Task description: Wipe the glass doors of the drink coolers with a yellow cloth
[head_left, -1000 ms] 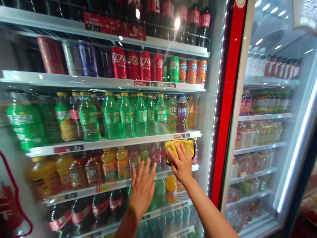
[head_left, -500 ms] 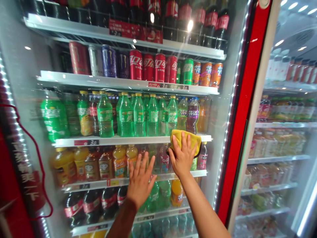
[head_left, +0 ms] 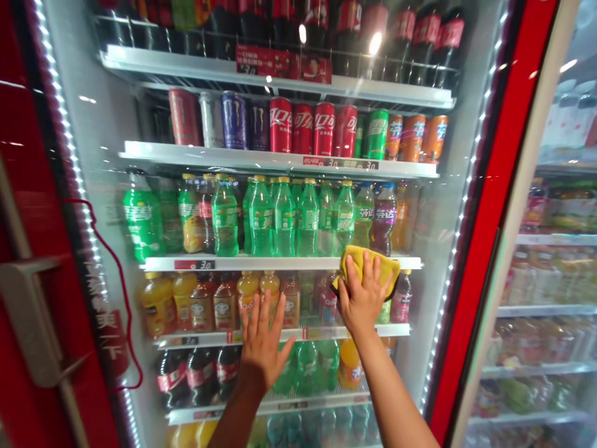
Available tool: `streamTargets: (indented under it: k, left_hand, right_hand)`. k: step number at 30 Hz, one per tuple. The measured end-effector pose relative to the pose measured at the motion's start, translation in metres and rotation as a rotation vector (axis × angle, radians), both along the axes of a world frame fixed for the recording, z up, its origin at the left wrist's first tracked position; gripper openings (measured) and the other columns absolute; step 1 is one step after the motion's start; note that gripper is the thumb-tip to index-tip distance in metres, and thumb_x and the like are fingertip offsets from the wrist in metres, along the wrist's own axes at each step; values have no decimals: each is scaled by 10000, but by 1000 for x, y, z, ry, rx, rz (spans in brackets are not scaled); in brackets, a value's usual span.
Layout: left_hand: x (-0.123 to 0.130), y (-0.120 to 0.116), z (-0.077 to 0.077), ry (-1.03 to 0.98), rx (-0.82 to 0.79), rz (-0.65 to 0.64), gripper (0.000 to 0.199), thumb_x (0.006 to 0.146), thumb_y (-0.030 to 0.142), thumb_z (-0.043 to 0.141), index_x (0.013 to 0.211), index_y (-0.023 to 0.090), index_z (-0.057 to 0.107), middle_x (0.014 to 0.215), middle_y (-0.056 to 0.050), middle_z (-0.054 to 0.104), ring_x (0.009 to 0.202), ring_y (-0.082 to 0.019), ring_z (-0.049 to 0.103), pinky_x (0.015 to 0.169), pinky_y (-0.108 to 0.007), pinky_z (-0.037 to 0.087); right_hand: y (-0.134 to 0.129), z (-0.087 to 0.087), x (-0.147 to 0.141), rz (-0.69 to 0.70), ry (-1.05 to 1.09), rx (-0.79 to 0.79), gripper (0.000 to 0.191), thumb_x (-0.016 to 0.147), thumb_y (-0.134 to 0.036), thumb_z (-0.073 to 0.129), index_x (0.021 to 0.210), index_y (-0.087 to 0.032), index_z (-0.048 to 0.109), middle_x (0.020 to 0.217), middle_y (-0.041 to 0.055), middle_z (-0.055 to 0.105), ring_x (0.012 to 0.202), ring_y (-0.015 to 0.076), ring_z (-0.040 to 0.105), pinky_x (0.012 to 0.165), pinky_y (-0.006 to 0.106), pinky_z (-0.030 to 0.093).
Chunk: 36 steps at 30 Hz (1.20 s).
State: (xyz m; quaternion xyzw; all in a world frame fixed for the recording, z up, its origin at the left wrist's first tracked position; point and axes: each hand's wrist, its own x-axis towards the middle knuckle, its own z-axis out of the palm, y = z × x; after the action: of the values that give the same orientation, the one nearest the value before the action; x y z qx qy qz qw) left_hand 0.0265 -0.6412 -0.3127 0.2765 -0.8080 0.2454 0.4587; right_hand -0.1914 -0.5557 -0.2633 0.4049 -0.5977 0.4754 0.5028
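At the front of a red-framed beverage cooler [head_left: 500, 199], the right hand [head_left: 364, 297] holds a dark-edged yellow cloth [head_left: 390, 265] flat beneath its fingers, just below the purple-labelled Fanta bottle [head_left: 384, 214]; left, the left hand [head_left: 262, 350], fingers splayed wide, covers part of the orange-drink bottles [head_left: 269, 282].

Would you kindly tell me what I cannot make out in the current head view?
Head view:
Far face of the yellow cloth: turned away, behind the right hand.
Left palm: hidden by the back of the left hand; contact with the glass is unclear.
Several top-shelf bottles: tops cut off by the upper edge.
Labels in the neighbouring cooler: too blurred to read.
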Motion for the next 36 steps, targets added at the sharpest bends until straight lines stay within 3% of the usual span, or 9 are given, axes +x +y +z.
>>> streamTargets:
  k: [3, 7, 11, 15, 20, 25, 30, 32, 36]
  left_hand:
    - [5, -3, 3, -14, 2, -6, 949, 895, 342, 671, 1634, 284, 79, 1715, -96, 30, 1573, -357, 60, 1265, -609, 133]
    - [14, -9, 2, -40, 3, -18, 922, 891, 349, 674, 1630, 309, 124, 1713, -83, 75, 1572, -349, 93, 1270, -593, 133]
    - [26, -19, 5, -62, 23, -8, 905, 879, 393, 695, 1622, 311, 185, 1710, -88, 105, 1570, -360, 105, 1268, -592, 143]
    - [34, -27, 21, -76, 0, -11, 898, 873, 501, 690, 1615, 282, 234, 1706, -105, 143, 1576, -357, 79, 1267, -603, 122]
    - [35, -26, 48, -47, -28, -20, 963, 853, 625, 665, 1618, 241, 224, 1702, -140, 152, 1578, -369, 54, 1253, -628, 122]
    - [35, -24, 53, -38, -30, -18, 915, 899, 525, 657, 1627, 239, 181, 1704, -140, 136, 1580, -350, 60, 1256, -610, 142]
    - [44, -27, 47, -72, -6, -54, 928, 881, 511, 687, 1625, 272, 187, 1708, -114, 137, 1579, -349, 77, 1261, -598, 153]
    - [52, -29, 47, -92, 9, -57, 936, 861, 526, 707, 1619, 294, 210, 1709, -104, 142, 1577, -352, 94, 1261, -601, 151]
    - [67, -36, 48, -73, 30, -25, 915, 867, 491, 710, 1617, 302, 220, 1712, -108, 111, 1575, -365, 98, 1256, -628, 134]
  right_hand:
    - [-18, 4, 33, 35, 31, 52, 709, 978, -282, 578, 1604, -386, 261, 1675, 92, 289, 1552, 373, 210, 1177, 762, 98]
    - [-11, -45, 48, 96, 109, 228, 662, 943, -255, 620, 1553, -380, 393, 1617, 83, 415, 1542, 330, 262, 1223, 693, 86]
    - [15, -85, 23, 96, 148, 274, 680, 934, -180, 590, 1550, -390, 393, 1593, 63, 457, 1525, 310, 315, 1237, 663, 125]
    - [14, -55, 8, 21, 21, 111, 723, 954, -187, 555, 1594, -393, 289, 1670, 69, 307, 1536, 373, 263, 1182, 750, 179]
    - [-25, 4, 47, 30, -67, -40, 697, 973, -236, 534, 1606, -365, 274, 1683, 100, 254, 1542, 424, 205, 1140, 820, 106]
    - [-33, -24, 84, 63, 26, 170, 717, 940, -201, 572, 1589, -373, 320, 1662, 84, 320, 1551, 366, 215, 1185, 747, 123]
    - [-3, -65, 54, 107, 201, 316, 681, 897, -156, 593, 1517, -400, 449, 1568, 32, 493, 1516, 281, 329, 1247, 627, 110]
    - [-1, -55, 41, 87, 196, 246, 681, 911, -159, 574, 1531, -397, 425, 1582, 37, 473, 1513, 290, 336, 1239, 642, 133]
    - [-26, -3, 53, 6, 77, 35, 687, 939, -215, 549, 1577, -375, 348, 1644, 71, 362, 1531, 362, 280, 1190, 732, 154]
